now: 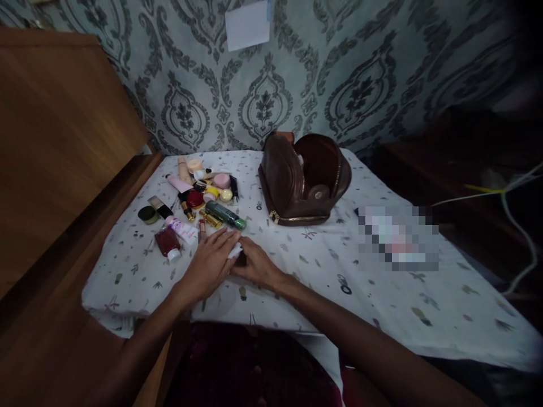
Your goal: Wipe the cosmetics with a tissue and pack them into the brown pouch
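Hands: L hand [211, 261] palm-down, fingers nearly straight & close tog., laid over a small white item [235, 250]; can't tell if they grip it. R hand [259, 267] bent round a dk brown item [241, 260], thumb on top, held narrow.
Held item(s): betw. both hands, nr front edge of table; white bit by L fingers, dk bit inside R grip. One piece or two, & what: can't tell, mostly covered.
Labels/writing: pink-white squeeze tube [181, 229] has print, too blurred to read. Green bottle [224, 214]: no legible brand. Flat object [396, 237] at R pixelated, unreadable.
Nearest L fingertips: slim pinkish tube [202, 228], just beyond; green bottle, lying on side, a bit farther; gold lipstick tube [211, 219] alongside it.
Cosmetics, L side: dk red bottle [167, 242] w/ white cap, dk green jar [148, 215], red round case [195, 198], pink jar [221, 181], cream-coloured jar [226, 195].
Bag: brown leather-look toiletry bag [280, 178], upright, unzipped, gold-tone zip; beyond R hand, well apart.
Surface: white tablecloth [292, 299], small plant motifs.
Wall: damask wallpaper [186, 113], white sheet [248, 25] on it.
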`<state>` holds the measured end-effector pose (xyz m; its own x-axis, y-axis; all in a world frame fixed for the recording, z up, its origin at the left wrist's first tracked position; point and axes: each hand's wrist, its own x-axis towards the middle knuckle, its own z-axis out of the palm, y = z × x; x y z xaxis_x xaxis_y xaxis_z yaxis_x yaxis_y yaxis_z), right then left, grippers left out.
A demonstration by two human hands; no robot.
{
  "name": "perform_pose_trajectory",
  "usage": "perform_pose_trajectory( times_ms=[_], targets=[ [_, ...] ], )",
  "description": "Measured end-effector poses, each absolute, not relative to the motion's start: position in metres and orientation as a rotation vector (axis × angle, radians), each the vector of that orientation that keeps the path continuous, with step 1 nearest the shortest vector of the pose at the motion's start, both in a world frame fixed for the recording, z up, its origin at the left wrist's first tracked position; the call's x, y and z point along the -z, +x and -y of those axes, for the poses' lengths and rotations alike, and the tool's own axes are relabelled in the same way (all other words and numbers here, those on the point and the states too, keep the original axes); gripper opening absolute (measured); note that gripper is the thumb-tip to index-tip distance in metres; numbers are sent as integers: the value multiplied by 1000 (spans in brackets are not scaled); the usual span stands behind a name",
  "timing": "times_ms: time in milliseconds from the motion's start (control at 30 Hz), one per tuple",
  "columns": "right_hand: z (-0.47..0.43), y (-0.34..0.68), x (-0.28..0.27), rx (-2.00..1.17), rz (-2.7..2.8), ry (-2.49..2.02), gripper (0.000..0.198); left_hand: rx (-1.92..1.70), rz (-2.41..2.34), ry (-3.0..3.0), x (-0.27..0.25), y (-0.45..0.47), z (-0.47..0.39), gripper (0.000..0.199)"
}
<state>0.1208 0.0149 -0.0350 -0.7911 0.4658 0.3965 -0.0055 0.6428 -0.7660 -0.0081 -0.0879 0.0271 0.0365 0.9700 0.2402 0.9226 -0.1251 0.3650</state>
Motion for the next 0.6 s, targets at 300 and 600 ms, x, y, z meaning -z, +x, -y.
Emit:
perform_pose_trajectory(
  times_ms=[300, 600],
  targets=[
    [-17, 125, 28, -1057, 2313, -320, 69, -961, -1807, 1713, -27, -30, 65, 42],
    [-18, 123, 30, -1037, 2340, -373, 61, -563, -2038, 1870, -36, -28, 44, 38]
  ],
)
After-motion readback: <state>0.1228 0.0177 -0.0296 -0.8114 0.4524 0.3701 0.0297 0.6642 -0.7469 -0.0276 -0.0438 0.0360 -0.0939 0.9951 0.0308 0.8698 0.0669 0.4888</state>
